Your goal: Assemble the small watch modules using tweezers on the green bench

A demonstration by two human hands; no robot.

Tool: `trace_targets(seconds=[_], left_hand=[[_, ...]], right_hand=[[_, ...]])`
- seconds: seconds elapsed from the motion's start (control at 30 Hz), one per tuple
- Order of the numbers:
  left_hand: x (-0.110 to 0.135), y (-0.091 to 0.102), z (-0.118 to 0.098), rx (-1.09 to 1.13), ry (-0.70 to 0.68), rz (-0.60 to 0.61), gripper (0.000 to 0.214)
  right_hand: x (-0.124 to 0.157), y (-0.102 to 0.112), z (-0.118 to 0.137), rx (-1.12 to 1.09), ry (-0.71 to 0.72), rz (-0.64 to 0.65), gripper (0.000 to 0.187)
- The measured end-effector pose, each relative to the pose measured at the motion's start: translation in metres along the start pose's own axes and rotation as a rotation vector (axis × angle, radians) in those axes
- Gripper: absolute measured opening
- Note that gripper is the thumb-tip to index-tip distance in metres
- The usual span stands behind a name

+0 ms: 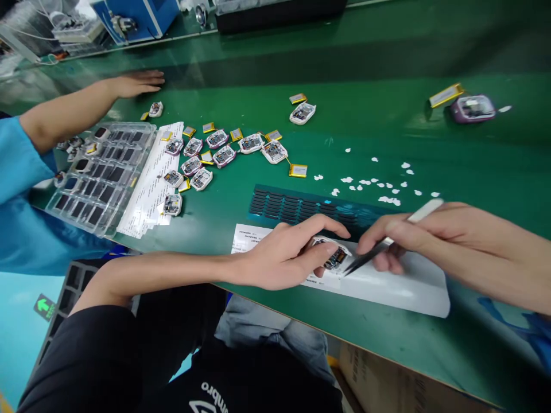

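My left hand (290,249) grips a small white device housing (338,259) with its circuit board showing, fingers around its left and upper edges. Between the thumb and fingers of my right hand (400,238) is a pair of tweezers (387,240), their dark tips at the housing's lower right edge. Whether the tips touch it I cannot tell. Beneath both hands lies a white backing sheet (413,281) with print on its left part. Just behind them is a blue-green sheet of dark adhesive strips (275,203), partly hidden by my left hand.
Several open device housings (224,155) with yellow-edged batteries (298,170) lie to the left. White paper scraps (390,201) are scattered behind my right hand. A clear compartment tray (107,172) stands by a co-worker's hand (138,83). A purple housing (473,108) sits far right.
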State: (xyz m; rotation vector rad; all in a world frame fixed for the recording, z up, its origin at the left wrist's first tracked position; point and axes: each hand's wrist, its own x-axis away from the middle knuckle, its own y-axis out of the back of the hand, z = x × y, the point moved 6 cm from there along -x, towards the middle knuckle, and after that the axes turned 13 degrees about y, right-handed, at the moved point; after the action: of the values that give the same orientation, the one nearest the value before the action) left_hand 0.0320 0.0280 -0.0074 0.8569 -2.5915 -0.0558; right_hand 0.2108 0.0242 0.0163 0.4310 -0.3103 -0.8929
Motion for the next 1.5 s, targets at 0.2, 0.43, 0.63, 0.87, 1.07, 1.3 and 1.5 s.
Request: trace_targets(seconds=[0.2,0.43,0.63,0.87,1.07,1.3,1.5], left_hand=[[0.002,0.002,-0.003,0.188,0.028,0.008,0.029],[0.002,0.0,-0.007,0.135,0.054,0.026,0.03],[0.002,-0.002,-0.002,0.135,0.06,-0.013,0.032],[0.001,-0.003,-0.001,0.131,0.058,0.009,0.035],[0.001,-0.001,0.0,0.062,0.022,-0.033,0.029],[0.002,0.0,-0.002,0.04,-0.003,-0.041,0.03],[0.003,-0.002,-0.006,-0.025,0.011,-0.006,0.032]], right_hand=[[-0.003,-0.005,-0.006,-0.088,0.014,0.039,0.067],[-0.003,-0.01,-0.014,-0.249,-0.095,0.053,0.061],[-0.007,-0.027,-0.017,-0.327,-0.109,0.088,0.061],[-0.006,-0.029,-0.018,-0.356,-0.105,0.104,0.056],[-0.009,-0.03,-0.022,-0.412,-0.147,0.081,0.066],[-0.014,-0.025,-0.02,-0.448,-0.183,0.005,0.07],[-0.01,-0.01,-0.022,-0.403,-0.184,-0.173,0.069]])
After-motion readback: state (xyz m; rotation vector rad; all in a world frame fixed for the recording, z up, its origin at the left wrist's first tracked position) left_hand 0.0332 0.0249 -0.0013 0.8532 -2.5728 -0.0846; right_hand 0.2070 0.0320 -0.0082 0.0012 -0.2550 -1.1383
